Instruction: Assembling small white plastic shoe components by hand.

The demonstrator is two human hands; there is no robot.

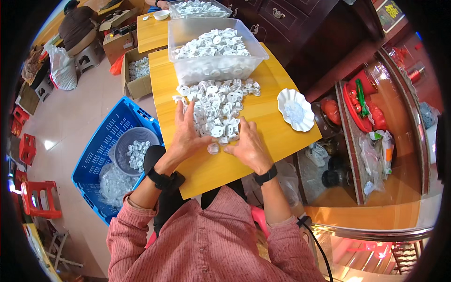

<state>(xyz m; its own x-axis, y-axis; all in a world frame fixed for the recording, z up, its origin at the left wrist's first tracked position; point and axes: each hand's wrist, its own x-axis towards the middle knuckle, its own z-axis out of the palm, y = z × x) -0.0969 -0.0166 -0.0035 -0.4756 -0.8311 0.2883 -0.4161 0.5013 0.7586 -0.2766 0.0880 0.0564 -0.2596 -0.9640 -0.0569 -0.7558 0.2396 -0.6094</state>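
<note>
A heap of small white plastic parts (217, 105) lies on the yellow wooden table (277, 136) in front of me. My left hand (187, 136) rests along the heap's left side, its fingers spread and thumb pointing inward. On the right, my right hand (250, 148) curves round the near corner of the heap, with thumb and fingers apart. Between the two thumbs sits a single round part (213, 148), apart from the heap. Neither hand visibly grips a part. Behind the heap stands a clear plastic bin (218, 70) full of the same parts.
A white scalloped dish (296, 110) of small clear pieces is at the table's right. Left of the table, a blue crate (101, 136) holds a grey basin (123, 143) and clear bags. A cardboard box (136, 87) of parts stands beyond. Another person (77, 26) sits far left.
</note>
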